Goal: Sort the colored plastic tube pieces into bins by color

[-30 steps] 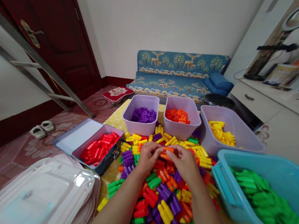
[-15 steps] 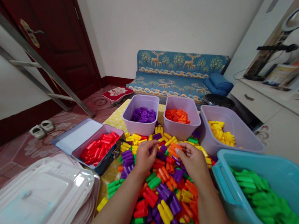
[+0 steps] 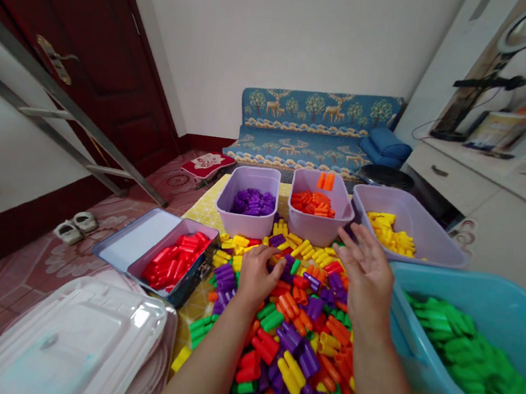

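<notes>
My right hand (image 3: 369,277) is raised over the right side of the pile, fingers spread and holding nothing. An orange plastic piece (image 3: 325,181), two joined tubes, is in the air against the far wall of the middle lilac bin (image 3: 317,231). Below it, that bin holds orange pieces (image 3: 314,203). My left hand (image 3: 257,278) hovers low over the mixed pile of coloured plastic pieces (image 3: 289,338), fingers bent and thumb apart, with no piece visible in it. Red, purple, yellow, green and orange pieces lie heaped between my forearms.
Around the pile stand a lilac bin of purple pieces (image 3: 253,202), a lilac bin of yellow ones (image 3: 391,233), a turquoise tub (image 3: 417,355) with green ones and an open tin box (image 3: 182,287) with red ones. White lids (image 3: 76,340) are stacked at the left.
My right hand let go of the orange piece, which flew forward to the middle bin. The hand moved right and its fingers opened. My left thumb moved slightly away from the fingers.
</notes>
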Available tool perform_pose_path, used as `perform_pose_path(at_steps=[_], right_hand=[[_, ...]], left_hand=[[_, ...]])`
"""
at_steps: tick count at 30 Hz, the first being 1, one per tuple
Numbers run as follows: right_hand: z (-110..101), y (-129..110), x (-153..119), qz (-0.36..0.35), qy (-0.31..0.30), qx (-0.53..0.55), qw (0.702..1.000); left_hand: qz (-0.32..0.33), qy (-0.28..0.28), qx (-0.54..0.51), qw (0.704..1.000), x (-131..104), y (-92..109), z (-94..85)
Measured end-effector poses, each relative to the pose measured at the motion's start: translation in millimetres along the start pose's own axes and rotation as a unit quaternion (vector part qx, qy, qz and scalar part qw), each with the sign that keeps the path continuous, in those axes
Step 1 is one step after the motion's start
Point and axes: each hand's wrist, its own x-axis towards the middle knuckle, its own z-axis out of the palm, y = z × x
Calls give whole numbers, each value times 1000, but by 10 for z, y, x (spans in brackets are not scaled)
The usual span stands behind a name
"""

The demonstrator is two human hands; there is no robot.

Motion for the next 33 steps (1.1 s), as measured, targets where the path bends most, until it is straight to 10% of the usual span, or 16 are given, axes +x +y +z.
perform_pose_path(at_steps=[5, 10, 16, 24, 33], right_hand=[[-118, 325, 42, 25, -64, -223, 972], [-29, 548, -59, 34, -176, -350, 919], [102, 667, -192, 17, -272, -345, 898], [119, 602, -180, 32, -281, -184, 941], [-74, 388, -66, 117, -316, -156, 928]], left_hand=[[4, 32, 0, 999, -6, -15, 5], [23, -63, 66, 996, -10, 20, 8], [36, -100, 88, 990, 14, 52, -34], [59, -98, -37, 993, 30, 67, -61], [-38, -30, -127, 991, -7, 47, -37]])
